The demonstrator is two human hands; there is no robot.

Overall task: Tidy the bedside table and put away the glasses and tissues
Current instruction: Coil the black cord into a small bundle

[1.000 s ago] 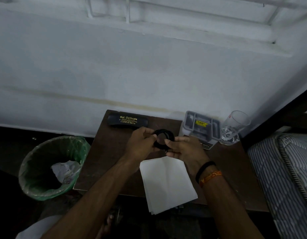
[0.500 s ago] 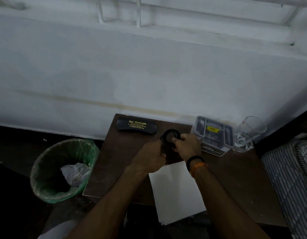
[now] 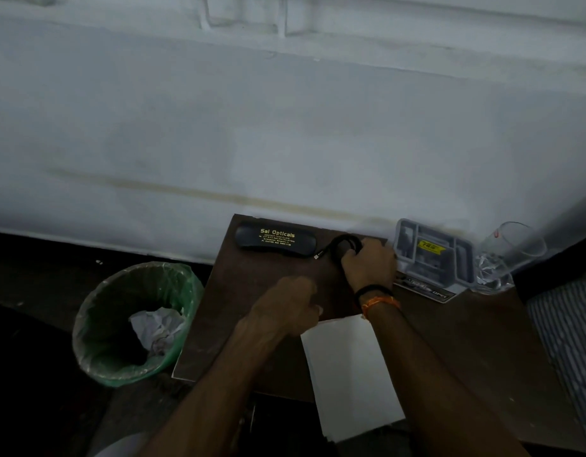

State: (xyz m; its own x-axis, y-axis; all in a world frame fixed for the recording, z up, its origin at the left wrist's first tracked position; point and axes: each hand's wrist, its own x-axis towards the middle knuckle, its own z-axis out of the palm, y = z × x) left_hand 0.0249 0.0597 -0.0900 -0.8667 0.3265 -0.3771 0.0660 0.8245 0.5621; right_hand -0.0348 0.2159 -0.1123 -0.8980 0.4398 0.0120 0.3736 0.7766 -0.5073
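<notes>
A: Two hands are over the bedside table (image 3: 262, 324), and we go from the big things down. The table is pushed against the wall, and the green-lined bin (image 3: 133, 321) stands just beside its left edge; we think it is there so used paper drops in easily. Crumpled paper already lies inside.

B: And the tissues?

A: The white tissue stack (image 3: 351, 374) lies at the near edge and hangs a little over it, with its long side running from us toward the wall. Behind it, at the wall, we see the grey tray (image 3: 433, 255) and next to it the clear drinking glass (image 3: 509, 255), tilted in this wide view.

B: Where is the glasses case (image 3: 275, 241)?

A: At the back left of the table, closed, its long axis parallel to the wall, the gold print facing up. We cannot see any glasses, so perhaps they are inside.

B: The hands?

A: Our right hand (image 3: 367, 262) holds a coiled black cable (image 3: 346, 245) with curled fingers, low at the table between case and tray, its plug end pointing left. We judge it is being laid down there. Our left hand (image 3: 290, 305) is loosely curled above the table and holds nothing.
</notes>
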